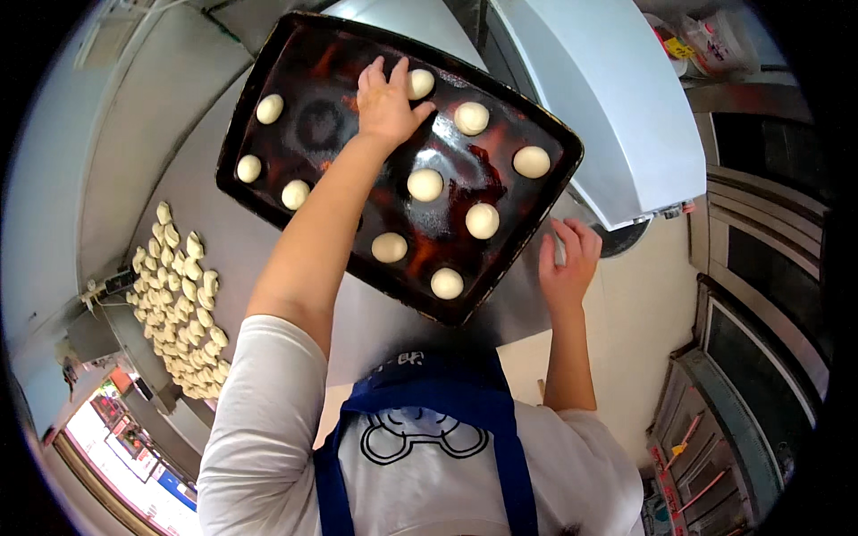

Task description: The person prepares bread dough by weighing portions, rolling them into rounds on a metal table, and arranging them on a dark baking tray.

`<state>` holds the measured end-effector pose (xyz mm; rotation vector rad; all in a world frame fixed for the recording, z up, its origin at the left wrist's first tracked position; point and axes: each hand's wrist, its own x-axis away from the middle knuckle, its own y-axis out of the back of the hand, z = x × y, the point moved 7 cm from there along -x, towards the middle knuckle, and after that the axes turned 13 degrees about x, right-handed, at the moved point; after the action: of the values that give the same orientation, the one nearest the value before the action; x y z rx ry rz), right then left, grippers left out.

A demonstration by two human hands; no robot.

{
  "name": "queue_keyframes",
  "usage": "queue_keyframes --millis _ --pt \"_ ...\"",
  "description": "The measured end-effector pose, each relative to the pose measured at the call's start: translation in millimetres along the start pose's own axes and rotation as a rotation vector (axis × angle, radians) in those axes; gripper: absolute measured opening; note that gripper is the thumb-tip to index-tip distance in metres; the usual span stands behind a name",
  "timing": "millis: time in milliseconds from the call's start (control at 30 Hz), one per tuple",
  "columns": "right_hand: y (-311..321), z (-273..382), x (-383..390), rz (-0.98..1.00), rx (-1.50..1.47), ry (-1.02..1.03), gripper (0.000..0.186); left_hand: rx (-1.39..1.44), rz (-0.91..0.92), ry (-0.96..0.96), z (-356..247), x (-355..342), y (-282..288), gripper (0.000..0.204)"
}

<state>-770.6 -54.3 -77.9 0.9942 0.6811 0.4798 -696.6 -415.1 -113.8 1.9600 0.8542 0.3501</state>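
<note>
Just beside the right edge of the black baking tray (pixel 313 125): right hand (pixel 573 261), fingers loosely parted. Within the tray: spaced round dough balls (pixel 424 185). Near the tray's far edge: left hand (pixel 386 109), spread beside one ball (pixel 421 84), contact unclear.

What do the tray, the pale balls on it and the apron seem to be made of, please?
The tray looks like dark-coated metal, glossy, given its sharp highlights and worn rim. The balls are probably dough: smooth, cream-coloured and softly rounded. The apron seems to be matt blue cloth, judging by its folds; the fibre can't be told.
</note>
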Motion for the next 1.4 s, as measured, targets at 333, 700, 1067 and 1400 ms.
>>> queue_keyframes --millis 333,700,1067,1400 --pt "-57 68 -55 0.120 0.302 0.413 0.045 0.114 -0.054 -0.014 50 288 121 0.049" --pt "-99 78 -75 0.313 0.567 0.469 0.039 -0.087 0.016 0.686 81 657 166 0.045" --pt "-54 63 -47 0.197 0.279 0.209 0.027 0.010 0.033 0.666 97 666 171 0.042" --pt "45 162 125 0.675 -1.319 -0.432 0.030 0.173 0.044 0.417 172 732 159 0.044"
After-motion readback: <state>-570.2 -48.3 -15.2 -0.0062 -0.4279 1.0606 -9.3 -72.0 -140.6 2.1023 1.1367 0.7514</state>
